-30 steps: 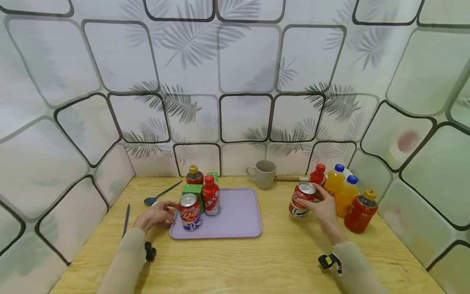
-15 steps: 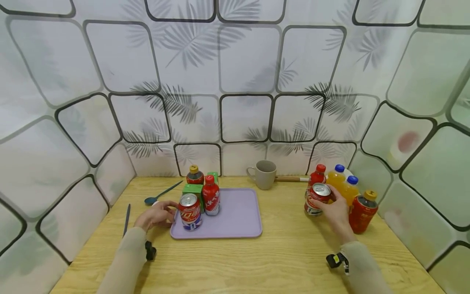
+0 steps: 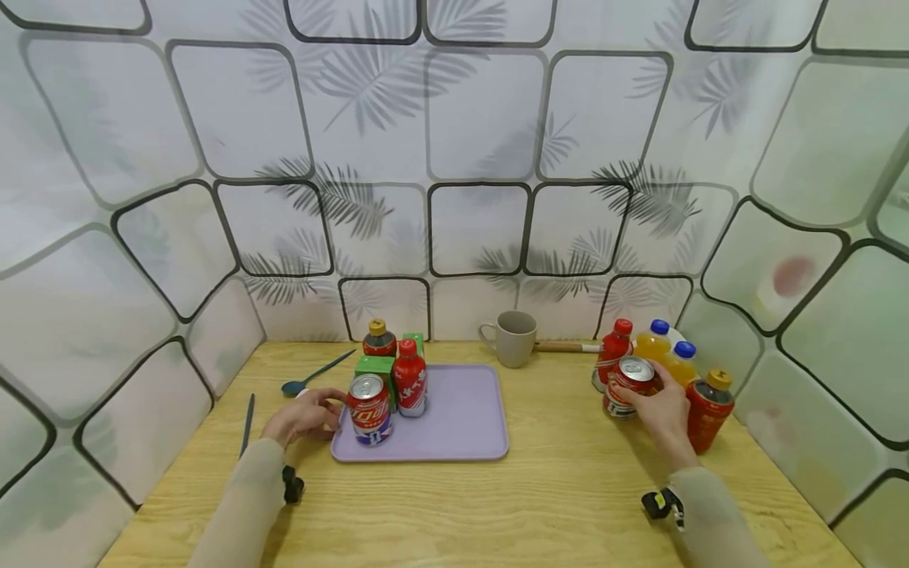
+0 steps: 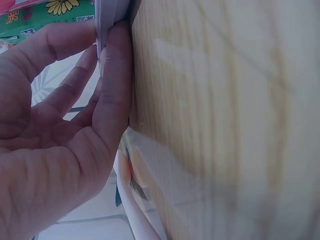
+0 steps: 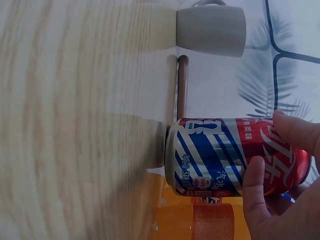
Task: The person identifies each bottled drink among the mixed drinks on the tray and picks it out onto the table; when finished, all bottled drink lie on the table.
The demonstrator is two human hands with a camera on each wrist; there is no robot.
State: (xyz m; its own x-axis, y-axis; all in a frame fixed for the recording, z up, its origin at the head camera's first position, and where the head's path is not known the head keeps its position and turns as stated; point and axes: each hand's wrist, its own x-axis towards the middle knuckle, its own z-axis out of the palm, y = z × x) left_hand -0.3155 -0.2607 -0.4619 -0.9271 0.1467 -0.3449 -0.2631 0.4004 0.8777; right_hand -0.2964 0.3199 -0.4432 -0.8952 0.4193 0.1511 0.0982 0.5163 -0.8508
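Observation:
My right hand [image 3: 666,409] grips a red soda can [image 3: 630,380] beside the bottles at the table's right. In the right wrist view the can [image 5: 220,155] shows blue and silver stripes, with thumb and fingers on its upper part; whether its base touches the table I cannot tell. At the left, my left hand [image 3: 305,418] pinches the left edge of a light purple tray [image 3: 461,414]. The left wrist view shows that tray edge [image 4: 107,20] between the fingers. On the tray stand another soda can [image 3: 370,414], a red bottle [image 3: 409,383] and a green carton [image 3: 375,365].
Right of the held can are a red bottle [image 3: 615,347], orange drink bottles [image 3: 680,364] and a gold-capped bottle [image 3: 710,410]. A mug [image 3: 515,339] and a wooden handle [image 3: 564,346] lie at the back. A blue spoon [image 3: 312,375] and a dark utensil [image 3: 247,422] lie left.
My right hand has moved to the right with the soda can, closer to the red and orange bottles. The left hand stays at the tray's edge.

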